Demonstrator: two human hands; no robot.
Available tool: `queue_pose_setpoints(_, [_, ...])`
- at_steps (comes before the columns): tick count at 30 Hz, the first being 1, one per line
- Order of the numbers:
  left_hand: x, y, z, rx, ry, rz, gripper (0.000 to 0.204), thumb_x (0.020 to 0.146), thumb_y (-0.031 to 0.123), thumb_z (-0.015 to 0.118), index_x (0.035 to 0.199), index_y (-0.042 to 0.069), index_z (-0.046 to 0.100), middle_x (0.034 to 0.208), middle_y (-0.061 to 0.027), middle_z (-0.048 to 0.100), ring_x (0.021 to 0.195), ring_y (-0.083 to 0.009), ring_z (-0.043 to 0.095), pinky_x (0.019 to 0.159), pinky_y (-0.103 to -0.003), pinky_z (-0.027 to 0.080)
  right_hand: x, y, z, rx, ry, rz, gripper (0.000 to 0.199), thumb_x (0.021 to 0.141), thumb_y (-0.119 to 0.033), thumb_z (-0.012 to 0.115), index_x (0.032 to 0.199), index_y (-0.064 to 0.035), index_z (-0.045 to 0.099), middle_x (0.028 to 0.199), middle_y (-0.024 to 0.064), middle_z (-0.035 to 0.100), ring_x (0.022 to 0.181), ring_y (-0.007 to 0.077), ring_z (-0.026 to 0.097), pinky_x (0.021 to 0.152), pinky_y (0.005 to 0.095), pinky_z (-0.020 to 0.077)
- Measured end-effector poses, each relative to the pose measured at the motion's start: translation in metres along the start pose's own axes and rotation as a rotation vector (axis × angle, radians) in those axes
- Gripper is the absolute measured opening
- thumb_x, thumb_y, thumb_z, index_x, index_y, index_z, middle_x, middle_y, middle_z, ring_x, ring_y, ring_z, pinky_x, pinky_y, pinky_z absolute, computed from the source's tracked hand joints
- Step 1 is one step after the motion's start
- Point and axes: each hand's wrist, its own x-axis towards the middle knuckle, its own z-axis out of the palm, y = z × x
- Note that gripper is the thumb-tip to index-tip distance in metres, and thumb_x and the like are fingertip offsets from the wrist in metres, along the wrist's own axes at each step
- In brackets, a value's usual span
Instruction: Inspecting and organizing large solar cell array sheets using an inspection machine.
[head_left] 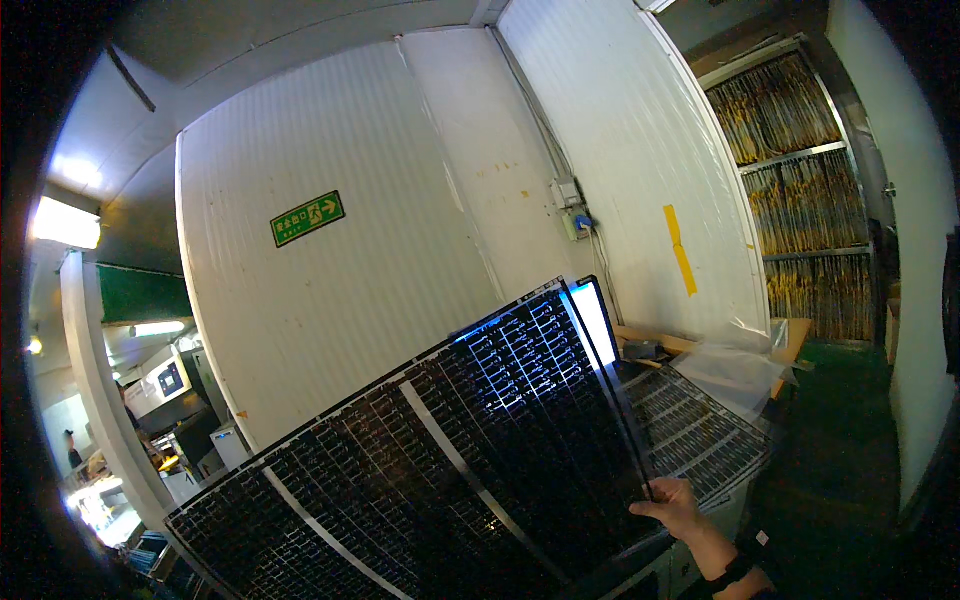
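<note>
My right hand [676, 508] pinches the lower right edge of a large dark film sheet [370, 480] between thumb and fingers. The film is held up at a tilt and spans much of the lower middle of the head view. Rows of fine repeated patterns cover it, with pale strips running across. Light from a screen [592, 320] behind shows through its upper right part. Beyond my right hand, a second patterned film sheet [700, 430] lies on the work surface. My left hand is out of view.
Clear plastic film [735, 360] and a small dark object [642, 349] lie at the back of the work surface. White panel walls carry a green exit sign [308, 219] and a blue plug [581, 221]. Racks of hanging sheets [805, 200] stand at far right; a machine [170, 380] stands left.
</note>
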Motion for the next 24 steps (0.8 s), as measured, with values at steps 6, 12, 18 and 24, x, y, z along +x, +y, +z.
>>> queue_pose_setpoints(6, [0.016,-0.012,0.000,0.441,-0.026,0.312,0.030,0.089,0.016,0.054,0.109,-0.006,0.054,0.106,-0.0144,0.057,0.092,-0.0222,0.052,0.079,-0.035,0.045,0.017,-0.002,0.007,-0.078,0.009,-0.043,0.020,0.066,0.000,0.075,0.083,-0.0014,0.064,0.077,0.0020,0.063,0.069,0.0090,0.057,0.062,0.0225,0.0465])
queue_pose_setpoints(12, [0.040,-0.058,-0.002,0.207,-0.335,-0.230,0.050,0.087,0.021,0.057,0.128,-0.002,0.039,0.125,-0.0169,0.048,0.106,-0.0285,0.053,0.092,-0.042,0.043,0.030,-0.032,0.044,-0.110,-0.293,0.169,0.050,0.064,-0.011,0.079,0.105,0.0018,0.053,0.102,0.0089,0.058,0.093,0.0187,0.054,0.083,0.0327,0.0429])
queue_pose_setpoints(18, [0.017,-0.041,0.033,0.039,-0.334,-0.120,0.009,0.084,0.001,0.057,0.092,-0.001,0.061,0.080,0.0012,0.059,0.072,-0.0055,0.052,0.066,-0.021,0.042,0.031,0.015,0.028,-0.275,-0.143,0.280,0.057,0.068,-0.007,0.075,0.114,0.0024,0.043,0.109,0.0117,0.054,0.101,0.0225,0.051,0.090,0.0347,0.0391])
queue_pose_setpoints(24, [0.023,-0.031,0.027,-0.078,-0.312,-0.095,0.015,0.086,0.005,0.058,0.097,-0.005,0.061,0.082,-0.0015,0.062,0.077,-0.0061,0.054,0.068,-0.021,0.043,0.035,0.044,0.020,-0.287,0.069,0.194,0.054,0.071,-0.004,0.071,0.116,0.0007,0.041,0.110,0.0099,0.053,0.100,0.0236,0.051,0.090,0.0364,0.0389])
